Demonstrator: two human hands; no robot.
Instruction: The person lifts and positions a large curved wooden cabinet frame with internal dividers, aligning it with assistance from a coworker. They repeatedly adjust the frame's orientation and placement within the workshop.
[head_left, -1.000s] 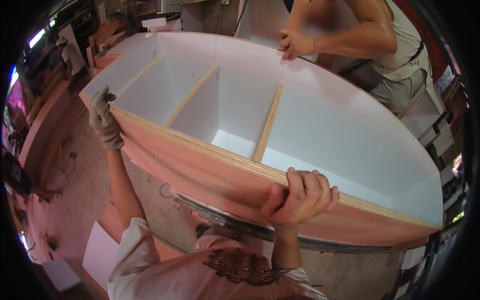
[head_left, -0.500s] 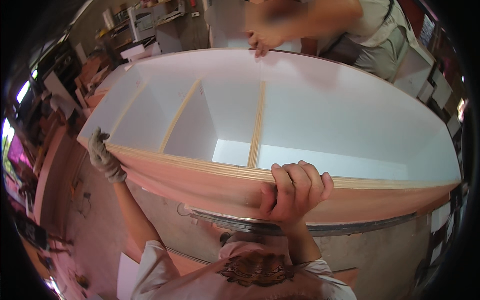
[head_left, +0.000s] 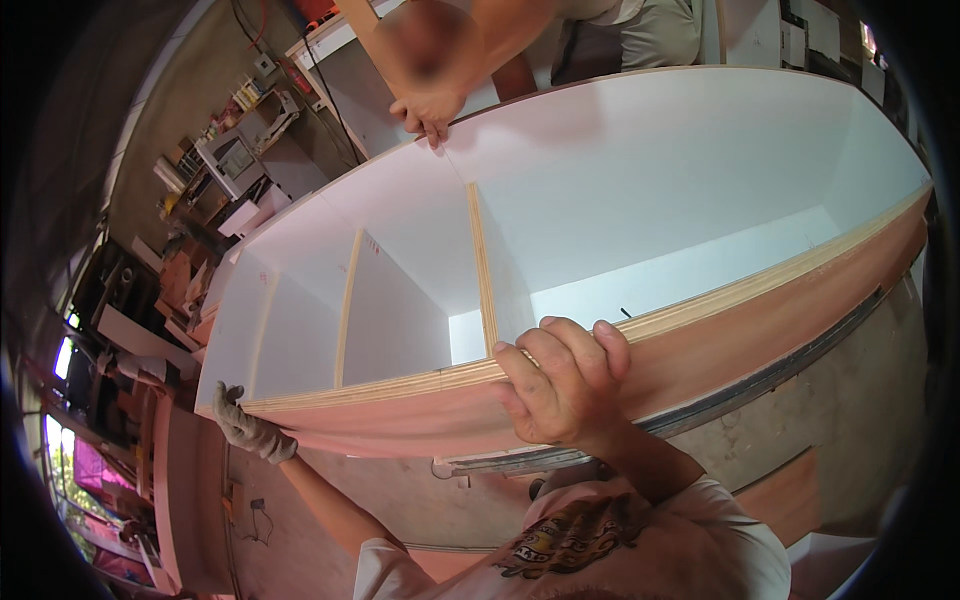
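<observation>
A large white-lined wooden cabinet carcass stretches across in front of me, its open side up. Bare plywood edges and a reddish-brown outer face show on my side. Plywood-edged dividers split its left part into compartments. My left hand, in a grey work glove, grips the near left corner, fingers hooked over the rim. Bare, my right hand is closed over the near edge just right of the rightmost divider, its fingertips on top. Across from me, another person's hand rests on the far edge.
A dark rail-like support runs below the cabinet's near side. Back left stand cluttered shelves and a white-topped bench. Reddish boards stand at the left. A cable lies on the concrete floor.
My view has turned, so the cabinet now slants up to the right. My right hand sits closer to the rightmost divider. Both hands and the other person's hand stay on the cabinet.
</observation>
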